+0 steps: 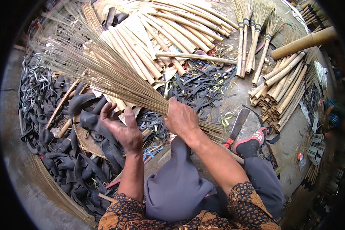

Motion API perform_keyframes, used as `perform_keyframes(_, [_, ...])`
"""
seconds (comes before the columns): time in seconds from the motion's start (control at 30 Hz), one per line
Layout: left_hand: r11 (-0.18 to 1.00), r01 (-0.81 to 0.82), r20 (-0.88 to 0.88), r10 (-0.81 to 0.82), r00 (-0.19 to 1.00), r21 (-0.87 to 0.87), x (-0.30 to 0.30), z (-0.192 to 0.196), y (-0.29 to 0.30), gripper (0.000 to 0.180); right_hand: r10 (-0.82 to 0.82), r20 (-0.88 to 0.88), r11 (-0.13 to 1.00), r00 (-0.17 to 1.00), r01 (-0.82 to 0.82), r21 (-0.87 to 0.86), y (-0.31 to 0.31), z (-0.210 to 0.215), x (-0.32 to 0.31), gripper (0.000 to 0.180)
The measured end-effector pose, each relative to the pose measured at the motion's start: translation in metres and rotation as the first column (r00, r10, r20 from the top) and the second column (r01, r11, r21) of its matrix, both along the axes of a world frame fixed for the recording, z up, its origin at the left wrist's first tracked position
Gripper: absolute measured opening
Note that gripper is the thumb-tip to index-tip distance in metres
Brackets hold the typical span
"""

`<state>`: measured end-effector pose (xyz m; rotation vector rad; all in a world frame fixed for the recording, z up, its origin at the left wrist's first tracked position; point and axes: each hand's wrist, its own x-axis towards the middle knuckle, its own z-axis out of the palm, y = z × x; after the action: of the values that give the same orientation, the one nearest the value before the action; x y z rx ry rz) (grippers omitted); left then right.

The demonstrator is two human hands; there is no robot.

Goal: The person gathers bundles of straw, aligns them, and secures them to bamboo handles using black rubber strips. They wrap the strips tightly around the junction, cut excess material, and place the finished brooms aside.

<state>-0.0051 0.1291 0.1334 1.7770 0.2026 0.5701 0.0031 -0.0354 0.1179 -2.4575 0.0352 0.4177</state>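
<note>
A bundle of thin, stiff broom bristles fans out toward the far left. My right hand is closed round its narrow end, above my bent knee. The short butt ends stick out behind that hand to the right. My left hand is raised just below the bundle, apart from it, with thumb and fingers spread and nothing in them. Dark rubber strips lie in a heap beyond and to the left of that hand.
Bamboo poles are spread at the far side, near cut black strips. Brooms with bamboo handles lie at the far right, by a stack of bamboo sticks. A long blade with a red-wrapped handle rests beside my sandalled foot.
</note>
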Motion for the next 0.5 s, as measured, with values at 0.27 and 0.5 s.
perform_keyframes(0.27, [-0.169, 0.537, -0.551, -0.444, 0.707, 0.826, 0.021, 0.076, 0.036, 0.068, 0.145, 0.259, 0.984, 0.955, -0.111, -0.139, 0.037, 0.013, -0.028, 0.015])
perform_keyframes(0.5, [-0.174, 0.777, -0.776, -0.345, 0.528, 0.605, 0.036, 0.106, 0.048, 0.036, 0.369, 0.619, 0.912, 0.694, -0.141, -0.386, 0.042, 0.041, -0.022, 0.007])
